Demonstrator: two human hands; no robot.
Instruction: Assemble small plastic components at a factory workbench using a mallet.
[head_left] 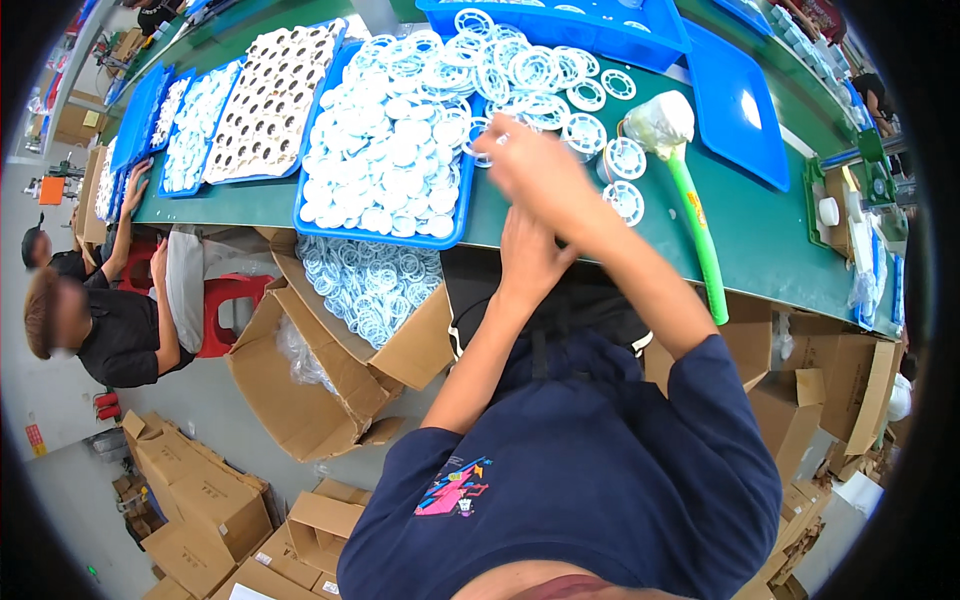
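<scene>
White plastic rings, loose, just beyond the right hand; the left hand close under its wrist. For both, cannot tell whether clamped or apart. Rightward, mallet past worktop edge: may fall if nudged by forearm.

i'm facing a bench: discs are filling a tray on my left, rings are lying behind and right of it, a mallet is resting farther right.
</scene>
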